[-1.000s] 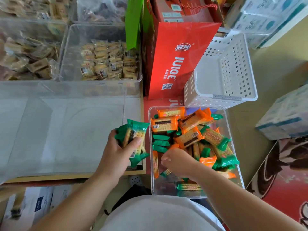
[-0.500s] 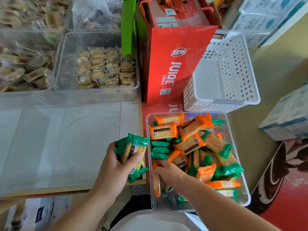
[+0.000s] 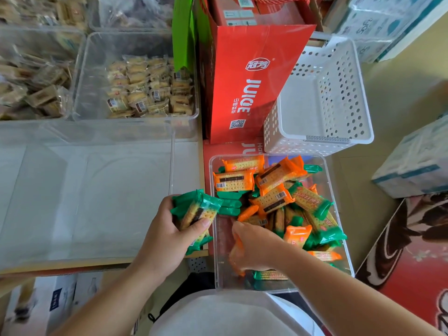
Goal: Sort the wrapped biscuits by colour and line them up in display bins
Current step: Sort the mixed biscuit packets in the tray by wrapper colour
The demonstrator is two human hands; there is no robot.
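Note:
A clear bin [image 3: 336, 187] by my knees holds several orange-wrapped biscuits [image 3: 234, 181] mixed with green-wrapped biscuits [image 3: 322, 235]. My left hand [image 3: 167, 236] grips a bundle of green-wrapped biscuits [image 3: 197, 209] just left of that bin, over the front right corner of a large clear display bin [image 3: 97, 190]. My right hand [image 3: 254, 246] reaches down into the mixed bin at its near left side. Its fingers curl downward among the packets beside a blurred orange packet [image 3: 236, 255], and the fingertips are hidden.
A white perforated basket [image 3: 322, 139] leans behind the mixed bin. A red juice carton [image 3: 247, 81] stands left of the basket. Clear bins with beige wrapped biscuits [image 3: 145, 88] fill the back left. Cardboard boxes [image 3: 412, 166] lie on the floor at right.
My right hand has dug lower and further toward the near left of the mixed bin. My left hand keeps its grip on the green bundle, nearly still.

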